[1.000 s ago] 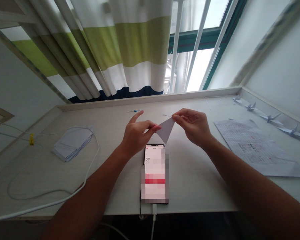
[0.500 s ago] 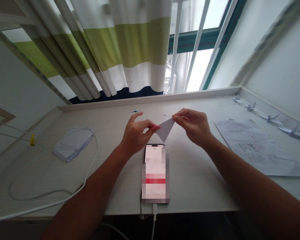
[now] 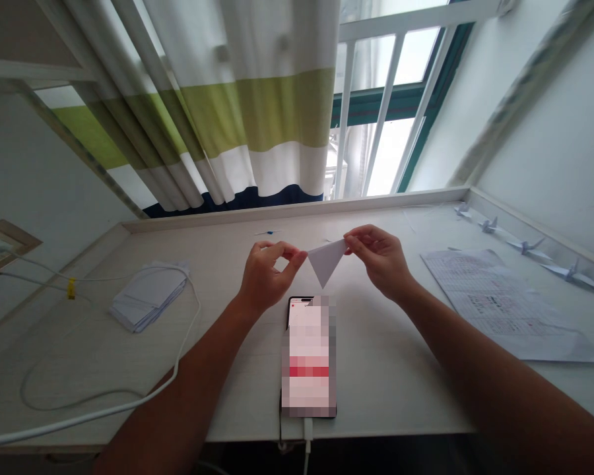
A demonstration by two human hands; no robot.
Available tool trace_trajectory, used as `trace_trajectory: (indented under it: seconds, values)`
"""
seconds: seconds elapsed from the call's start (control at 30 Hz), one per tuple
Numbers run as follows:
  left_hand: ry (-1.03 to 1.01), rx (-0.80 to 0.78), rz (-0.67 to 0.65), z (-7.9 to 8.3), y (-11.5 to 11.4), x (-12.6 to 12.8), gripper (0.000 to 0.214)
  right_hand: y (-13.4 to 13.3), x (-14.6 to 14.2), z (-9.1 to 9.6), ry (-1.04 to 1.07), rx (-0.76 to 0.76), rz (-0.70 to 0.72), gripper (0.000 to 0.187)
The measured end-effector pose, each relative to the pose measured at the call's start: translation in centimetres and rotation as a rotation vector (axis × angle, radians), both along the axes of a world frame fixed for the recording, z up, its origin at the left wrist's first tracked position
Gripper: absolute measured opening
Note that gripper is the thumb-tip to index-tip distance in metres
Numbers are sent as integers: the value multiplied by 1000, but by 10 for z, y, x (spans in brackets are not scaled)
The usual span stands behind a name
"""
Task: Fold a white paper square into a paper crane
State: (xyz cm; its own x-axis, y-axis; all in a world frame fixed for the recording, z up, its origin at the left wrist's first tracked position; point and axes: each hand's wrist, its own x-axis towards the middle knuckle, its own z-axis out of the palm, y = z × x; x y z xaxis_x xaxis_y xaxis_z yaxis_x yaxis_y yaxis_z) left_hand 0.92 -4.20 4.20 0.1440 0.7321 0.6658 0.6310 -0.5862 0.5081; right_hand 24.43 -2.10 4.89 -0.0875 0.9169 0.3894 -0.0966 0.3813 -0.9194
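Observation:
A white folded paper triangle [image 3: 325, 260] hangs between my hands with one point downward, just beyond the top of the phone [image 3: 309, 356]. My left hand [image 3: 268, 274] is closed, its thumb and forefinger pinching the triangle's left corner. At the upper right corner, the thumb and fingers of my right hand [image 3: 380, 258] pinch the paper. The phone lies face up on the desk, its screen lit and partly blurred out, with a white cable plugged into its lower end.
A stack of paper sheets [image 3: 148, 297] lies at the left, with a white cable [image 3: 191, 343] looping across it. Printed sheets [image 3: 499, 300] lie at the right. Several folded paper cranes [image 3: 525, 247] line the right edge. A small blue-and-white item [image 3: 270, 232] lies near the back.
The camera view has tilted up slightly, so the desk sits lower in the picture. My left hand's forefinger, raised before, has come down toward the thumb. Both hands still hold the triangle.

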Motion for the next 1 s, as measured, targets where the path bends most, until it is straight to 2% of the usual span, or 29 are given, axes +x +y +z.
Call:
trace_trajectory:
  seconds: [0.13,0.23,0.37,0.53,0.77,0.87,1.0]
  values:
    - [-208,-283,-111,3,0,2,47,2,-1,-4,11,-12,10,35]
    - [-355,-436,-229,2,-1,5,59,0,-2,-6,11,-26,-14,35]
    - [-459,-560,-235,-6,0,12,49,-5,-5,-4,13,-73,-6,36]
    - [-651,-557,-245,-11,2,18,48,-10,-8,0,27,-114,58,35]
    - [-631,-522,-260,-12,0,18,47,-9,-8,-2,67,-145,66,34]
    - [-682,-458,-218,-15,2,18,40,-9,-9,-3,94,-138,117,28]
    - [-712,-395,-201,-12,2,17,42,-10,-9,-2,66,-192,240,22]
